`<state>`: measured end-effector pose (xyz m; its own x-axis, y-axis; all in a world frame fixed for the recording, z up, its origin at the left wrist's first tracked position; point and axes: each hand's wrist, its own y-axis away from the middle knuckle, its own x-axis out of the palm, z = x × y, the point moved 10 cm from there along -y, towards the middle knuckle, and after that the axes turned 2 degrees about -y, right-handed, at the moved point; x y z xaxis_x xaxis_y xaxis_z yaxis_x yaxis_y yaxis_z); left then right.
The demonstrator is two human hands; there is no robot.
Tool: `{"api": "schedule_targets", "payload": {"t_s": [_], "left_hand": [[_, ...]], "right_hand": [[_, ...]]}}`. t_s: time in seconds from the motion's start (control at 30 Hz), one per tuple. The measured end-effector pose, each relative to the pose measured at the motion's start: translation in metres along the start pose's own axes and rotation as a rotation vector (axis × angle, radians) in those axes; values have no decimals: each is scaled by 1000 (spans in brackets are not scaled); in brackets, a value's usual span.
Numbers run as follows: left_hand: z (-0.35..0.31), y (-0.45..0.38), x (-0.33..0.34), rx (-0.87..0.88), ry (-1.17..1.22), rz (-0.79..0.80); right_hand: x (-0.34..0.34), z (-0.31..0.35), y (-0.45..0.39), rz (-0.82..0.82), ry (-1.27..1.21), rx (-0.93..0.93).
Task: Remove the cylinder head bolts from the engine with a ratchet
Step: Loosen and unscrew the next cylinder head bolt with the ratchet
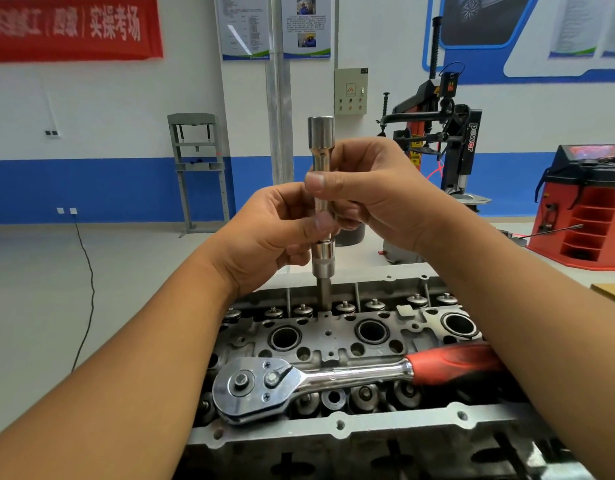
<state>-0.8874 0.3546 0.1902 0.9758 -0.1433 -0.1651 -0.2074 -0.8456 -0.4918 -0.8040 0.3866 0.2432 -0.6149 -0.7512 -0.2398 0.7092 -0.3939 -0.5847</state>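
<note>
Both hands pinch the extension bar (320,188) standing in a bolt hole at the cylinder head (333,337)'s far side: left hand (264,237) low, right hand (371,192) higher. Ratchet (299,382) lies idle on the head's near side; looks like this bolt's getting spun out by hand, how many remain can't be told.

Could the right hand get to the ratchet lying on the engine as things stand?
Probably yes: the ratchet lies uncovered on the cylinder head, its red handle just beneath the right hand's forearm. But the right hand grips the extension bar, so it must let go first.

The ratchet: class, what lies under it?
The ratchet lies across the cylinder head, over valve springs and holes. Its head hides what sits beneath; the right forearm covers the handle's end.
</note>
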Motion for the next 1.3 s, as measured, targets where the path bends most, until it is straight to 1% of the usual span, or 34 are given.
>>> {"api": "schedule_targets", "payload": {"t_s": [0.07,0.23,0.33,0.5,0.57,0.63,0.73,0.8,0.87,0.93,1.03,1.07,1.13,1.2,1.3], "left_hand": [[0,0,-3,1,-5,-19],[3,2,4,-60,119,51],[2,3,4,-39,61,52],[2,-1,-11,-21,3,-68],[4,-1,-13,-23,-26,-79],[4,0,-8,-32,-22,-39],[5,2,1,-65,68,45],[4,3,1,-68,85,54],[2,3,2,-43,47,54],[0,3,1,-18,11,28],[1,1,-11,-30,-36,-72],[2,1,-11,-40,-50,-74],[7,2,-4,-83,-31,-15],[10,4,4,-119,36,51],[8,5,9,-115,51,106]], "right_hand": [[2,0,0,14,6,-9],[4,0,0,20,-33,-5],[1,0,0,-8,5,5],[-2,2,1,-15,21,-7],[-1,2,1,-15,58,-9],[1,0,0,-14,66,-6],[2,-1,0,-6,45,-3],[1,0,0,-13,46,-2],[0,1,0,-17,51,-6],[0,3,0,-15,46,-11],[-3,5,0,-36,45,-25],[-4,6,0,-44,48,-32],[-5,7,1,-49,56,-45],[-3,7,2,-42,36,-51],[-1,9,2,-26,-16,-60]]}}
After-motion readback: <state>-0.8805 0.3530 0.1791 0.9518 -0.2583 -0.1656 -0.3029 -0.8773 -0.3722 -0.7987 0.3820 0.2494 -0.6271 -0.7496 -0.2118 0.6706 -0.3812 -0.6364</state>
